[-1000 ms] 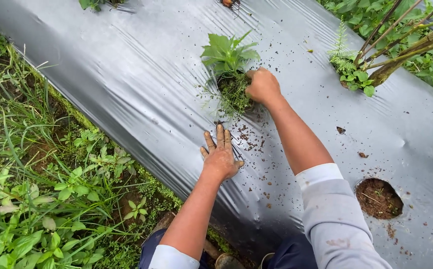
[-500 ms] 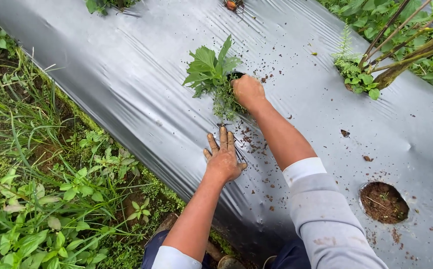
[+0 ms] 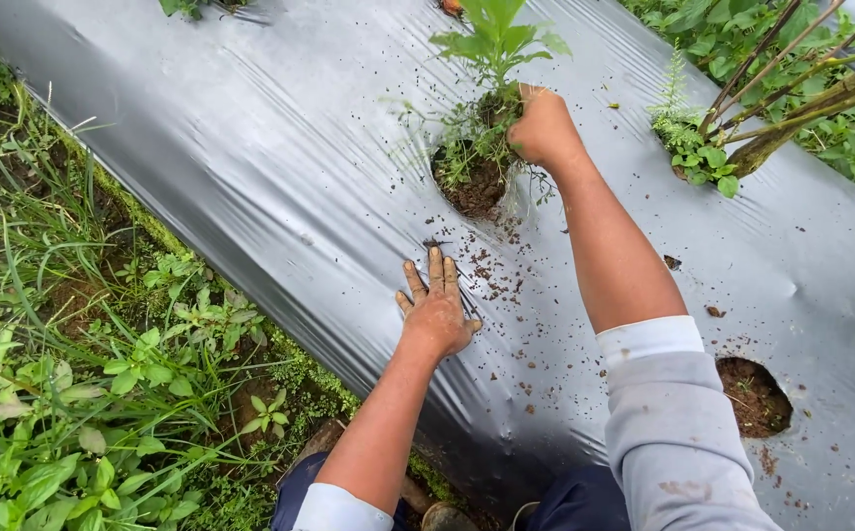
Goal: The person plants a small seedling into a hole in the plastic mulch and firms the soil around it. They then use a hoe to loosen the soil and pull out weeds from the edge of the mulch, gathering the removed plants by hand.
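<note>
Our right hand [image 3: 543, 128] grips the leafy weed [image 3: 494, 44] low on its stem, upper centre. It looks light and soft, best held near the roots. Our left hand [image 3: 436, 313] lies spread flat on the plastic mulch [image 3: 250, 147].

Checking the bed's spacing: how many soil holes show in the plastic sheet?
2: one hole beside the right hand gripping the weeds, one hole at lower right. Plants may hide others.

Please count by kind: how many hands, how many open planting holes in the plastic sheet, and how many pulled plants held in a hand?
Hands: 2, left hand, right hand
Open planting holes: 2
Pulled plants held: 1, leafy weed
Total: 5
</note>
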